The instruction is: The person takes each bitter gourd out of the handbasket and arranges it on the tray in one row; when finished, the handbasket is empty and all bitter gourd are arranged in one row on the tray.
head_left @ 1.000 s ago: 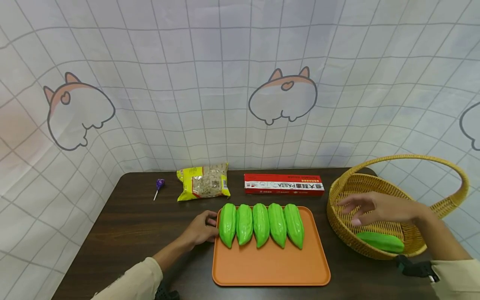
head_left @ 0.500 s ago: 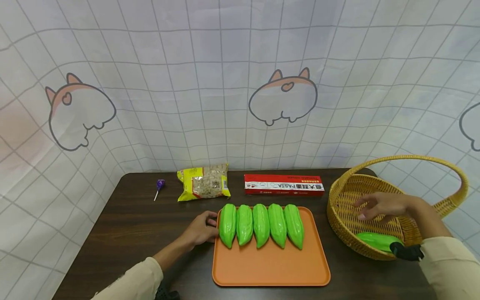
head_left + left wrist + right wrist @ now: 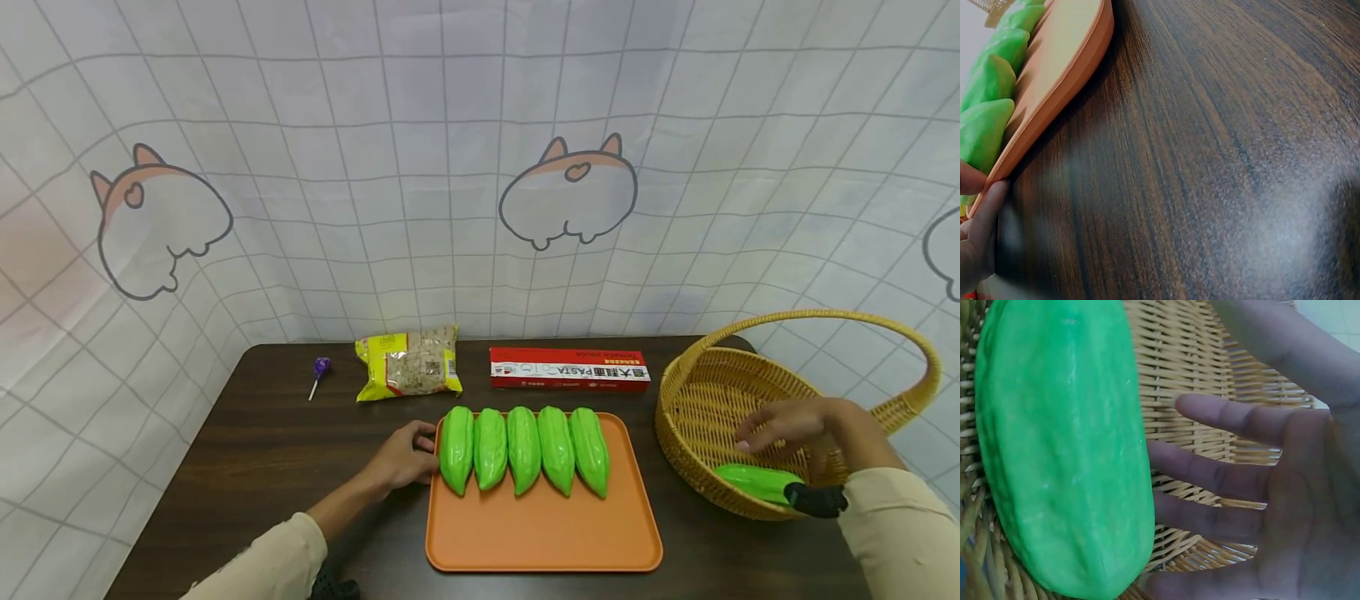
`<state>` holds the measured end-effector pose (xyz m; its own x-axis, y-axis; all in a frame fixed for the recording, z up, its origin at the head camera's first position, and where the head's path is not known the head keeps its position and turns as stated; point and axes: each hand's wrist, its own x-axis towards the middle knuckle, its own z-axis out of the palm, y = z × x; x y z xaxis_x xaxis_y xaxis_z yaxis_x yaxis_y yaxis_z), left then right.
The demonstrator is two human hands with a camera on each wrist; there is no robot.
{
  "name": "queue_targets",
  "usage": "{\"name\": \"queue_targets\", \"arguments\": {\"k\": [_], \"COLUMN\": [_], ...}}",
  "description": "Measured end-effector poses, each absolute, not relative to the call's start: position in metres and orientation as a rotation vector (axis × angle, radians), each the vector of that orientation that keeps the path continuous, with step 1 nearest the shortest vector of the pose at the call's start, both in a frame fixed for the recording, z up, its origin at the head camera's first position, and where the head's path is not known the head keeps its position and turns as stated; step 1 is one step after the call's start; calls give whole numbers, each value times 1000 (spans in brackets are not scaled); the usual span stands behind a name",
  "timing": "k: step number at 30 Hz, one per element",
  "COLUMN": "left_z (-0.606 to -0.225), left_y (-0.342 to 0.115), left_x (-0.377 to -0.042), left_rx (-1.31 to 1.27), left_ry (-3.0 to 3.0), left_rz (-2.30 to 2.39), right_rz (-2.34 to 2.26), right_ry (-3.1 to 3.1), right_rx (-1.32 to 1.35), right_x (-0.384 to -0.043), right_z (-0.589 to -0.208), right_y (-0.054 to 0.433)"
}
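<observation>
My left hand [image 3: 405, 456] pinches the left rim of an orange tray [image 3: 543, 533], thumb above the edge and a finger against its outer side in the left wrist view. Several bright green, ridged bitter melons [image 3: 523, 450] lie side by side along the tray's far half. On the right, my right hand [image 3: 787, 427] is inside a wicker basket [image 3: 693, 400]. Its spread fingers [image 3: 1210, 472] lie beside a single green bitter melon [image 3: 1066, 450] without gripping it; the tips of some are hidden behind it.
Behind the tray lie a yellow-labelled bag of grains or flakes [image 3: 411, 363] and a red pasta box [image 3: 570, 369]. A purple lollipop [image 3: 321, 367] lies at the back left. The basket's tall handle [image 3: 810, 315] arches over its opening.
My right hand has moved rightward and lower within the basket, closer to the bitter melon there. My left hand, the tray and its bitter melons have stayed in place.
</observation>
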<state>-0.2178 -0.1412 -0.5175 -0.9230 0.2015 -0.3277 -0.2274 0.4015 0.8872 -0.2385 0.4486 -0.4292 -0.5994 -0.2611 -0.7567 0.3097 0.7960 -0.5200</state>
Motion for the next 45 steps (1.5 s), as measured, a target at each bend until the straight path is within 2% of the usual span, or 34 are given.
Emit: {"name": "queue_targets", "arguments": {"k": [3, 11, 34, 45], "left_z": [-518, -518, -518, -516], "left_y": [-141, -140, -141, -141], "left_x": [-218, -218, -218, -218], "left_rx": [-20, -26, -30, -37], "left_ry": [2277, 2280, 2273, 2271], "left_rz": [1535, 1530, 1533, 1527], "right_rz": [-801, -839, -703, -837], "right_ry": [2031, 2002, 2005, 2105], "right_rx": [120, 134, -37, -57], "right_x": [-238, -235, -244, -254], "right_z": [-430, -431, -439, -442], "right_y": [449, 448, 421, 427]}}
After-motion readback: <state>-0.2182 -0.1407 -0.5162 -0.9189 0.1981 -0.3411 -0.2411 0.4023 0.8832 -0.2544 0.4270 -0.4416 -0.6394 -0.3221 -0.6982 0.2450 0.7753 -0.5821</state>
